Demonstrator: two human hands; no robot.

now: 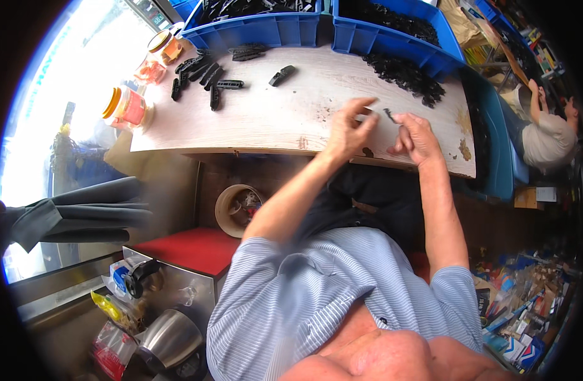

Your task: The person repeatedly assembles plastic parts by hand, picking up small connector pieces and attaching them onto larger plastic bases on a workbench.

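Note:
Over the front right part of the table, my right hand [418,138] is closed, its thumb and forefinger at one end of a small thin black part [389,115]. Just to the left, my left hand [351,129] is raised with fingers curved and apart, and nothing shows in it. A heap of small black parts [402,77] lies beyond my right hand. Farther left rests a single black clip-like piece [282,75]. Several longer black pieces [205,71] are grouped at the table's far left.
Two blue bins, a left one [259,32] and a right one [393,43], holding black parts line the pale table's [240,127] far edge. Orange-lidded jars [127,108] stand at its left end. Below are a round bucket [223,213] and a red-topped cabinet [186,249]. Another person [548,136] sits at right.

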